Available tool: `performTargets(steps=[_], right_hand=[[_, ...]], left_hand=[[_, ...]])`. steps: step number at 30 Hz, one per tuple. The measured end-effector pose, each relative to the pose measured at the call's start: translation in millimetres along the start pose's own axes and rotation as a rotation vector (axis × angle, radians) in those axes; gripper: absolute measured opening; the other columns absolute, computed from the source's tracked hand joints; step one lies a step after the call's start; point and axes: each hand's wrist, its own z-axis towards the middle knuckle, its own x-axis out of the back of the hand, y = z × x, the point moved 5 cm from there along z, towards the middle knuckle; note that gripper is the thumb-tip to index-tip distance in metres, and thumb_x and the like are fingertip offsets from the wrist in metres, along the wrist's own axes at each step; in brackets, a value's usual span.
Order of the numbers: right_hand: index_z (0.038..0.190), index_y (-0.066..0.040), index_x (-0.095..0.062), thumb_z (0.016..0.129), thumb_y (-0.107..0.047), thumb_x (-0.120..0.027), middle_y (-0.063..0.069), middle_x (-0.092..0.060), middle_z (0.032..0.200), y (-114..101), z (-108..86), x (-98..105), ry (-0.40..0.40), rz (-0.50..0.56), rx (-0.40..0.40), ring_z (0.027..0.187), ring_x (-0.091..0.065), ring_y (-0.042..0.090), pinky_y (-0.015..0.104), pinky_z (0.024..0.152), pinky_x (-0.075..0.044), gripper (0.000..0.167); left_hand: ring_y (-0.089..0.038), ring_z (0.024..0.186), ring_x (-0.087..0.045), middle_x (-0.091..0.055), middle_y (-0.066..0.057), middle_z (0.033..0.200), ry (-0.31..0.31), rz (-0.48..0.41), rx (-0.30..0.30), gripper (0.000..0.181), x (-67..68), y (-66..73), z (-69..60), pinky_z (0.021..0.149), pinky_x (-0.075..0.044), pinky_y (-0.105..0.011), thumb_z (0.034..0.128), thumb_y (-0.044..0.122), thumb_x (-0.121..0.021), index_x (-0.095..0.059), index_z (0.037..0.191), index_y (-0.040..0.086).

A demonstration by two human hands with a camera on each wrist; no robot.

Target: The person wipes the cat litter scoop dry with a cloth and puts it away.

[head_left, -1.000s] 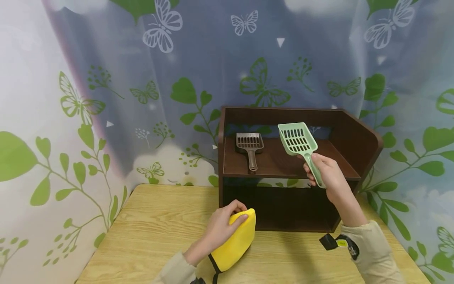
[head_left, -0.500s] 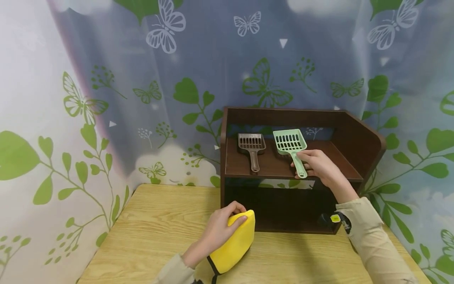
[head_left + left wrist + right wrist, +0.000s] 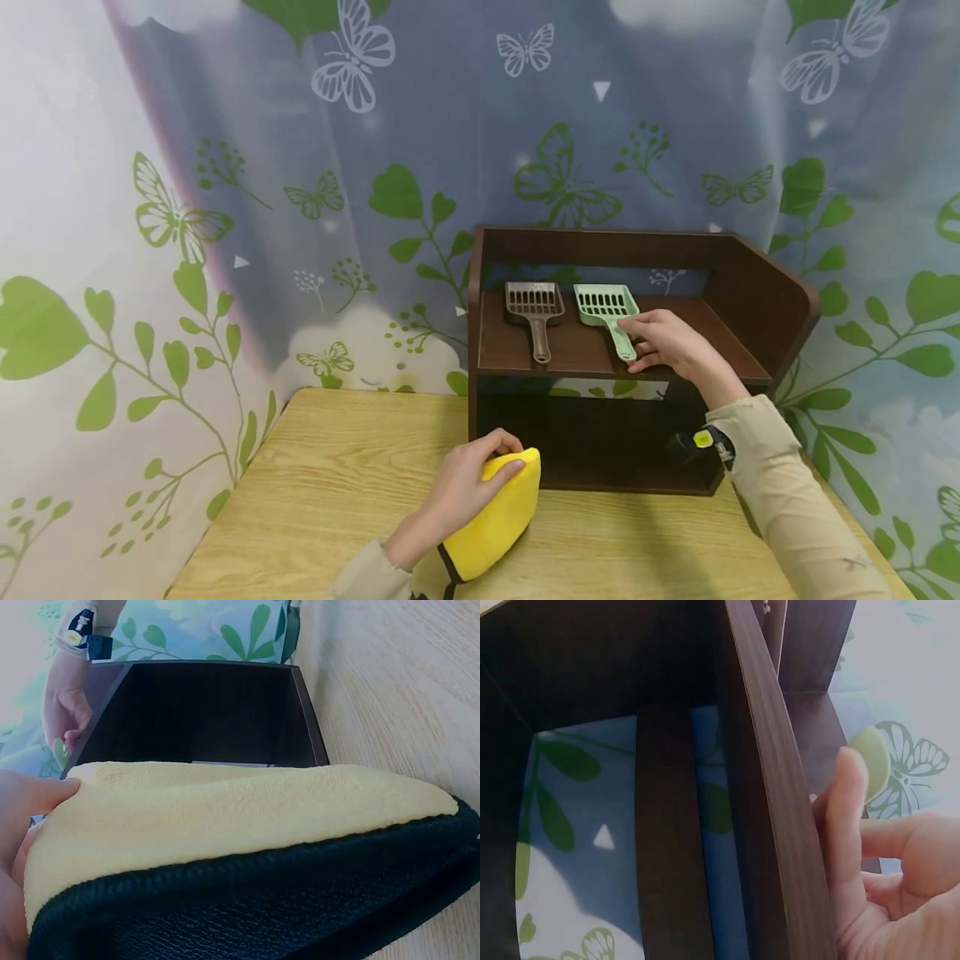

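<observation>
In the head view, my left hand (image 3: 468,483) holds a yellow fuzzy cloth (image 3: 498,529) with black edging, thumb on top, above the wooden table. The left wrist view shows the cloth (image 3: 225,810) up close, its black trim and dark underside facing the camera. A mint-green slotted litter scoop (image 3: 603,302) lies on the upper shelf of a dark brown rack, handle toward the front edge. My right hand (image 3: 667,340) pinches that handle. The right wrist view shows the rounded green handle end (image 3: 874,761) by my fingertip.
A brown-grey litter scoop (image 3: 535,308) lies left of the green one on the same shelf. The dark brown rack (image 3: 474,358) stands on the wooden table (image 3: 337,467) near the back wall. Its right side panel (image 3: 765,300) rises beside my right forearm. Patterned curtain (image 3: 247,200) surrounds the table.
My right hand has lowered the green scoop leftward onto the upper shelf beside the brown-grey one. My left hand and the yellow cloth stay almost where they were.
</observation>
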Motion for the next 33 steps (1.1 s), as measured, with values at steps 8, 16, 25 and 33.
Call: performTargets(steps=[8,16,25,33], right_hand=[[0.146,0.017,-0.037,0.108,-0.025,-0.049,0.007,-0.048,0.089,-2,2.6,2,0.003,-0.083,0.009,0.057,-0.058,0.008,0.029,0.062,-0.059,0.057],[0.132,0.013,-0.047,0.108,-0.029,-0.05,0.008,-0.054,0.084,-5,-14.6,13,0.161,-0.109,0.089,0.054,-0.059,0.011,0.032,0.056,-0.058,0.049],[0.11,-0.002,-0.063,0.105,-0.03,-0.057,-0.002,-0.062,0.076,2,-52.7,26,0.398,-0.012,0.397,0.059,-0.061,0.011,0.028,0.052,-0.056,0.029],[0.115,0.003,-0.065,0.108,-0.021,-0.051,0.0,-0.071,0.09,32,-85.6,24,0.393,0.128,0.543,0.074,-0.07,0.013,0.028,0.061,-0.058,0.028]], left_hand=[[-0.004,0.078,-0.062,-0.072,0.007,0.095,0.011,-0.001,-0.018,0.015,-0.4,0.3,0.1,0.071,-0.051,-0.025,0.1,0.034,-0.065,-0.067,0.107,0.021],[-0.005,0.084,-0.065,-0.072,0.008,0.101,0.03,0.008,-0.032,0.015,2.2,3.1,-0.3,0.076,-0.053,-0.026,0.0999,0.033,-0.065,-0.067,0.108,0.021],[-0.008,0.093,-0.068,-0.072,0.008,0.106,0.069,0.044,-0.068,0.014,5.9,11.2,0.4,0.081,-0.056,-0.03,0.0986,0.03,-0.068,-0.068,0.109,0.02],[-0.008,0.093,-0.068,-0.072,0.009,0.106,0.086,0.085,-0.088,0.015,4.1,12.6,0.3,0.081,-0.056,-0.03,0.0978,0.031,-0.068,-0.069,0.108,0.02]])
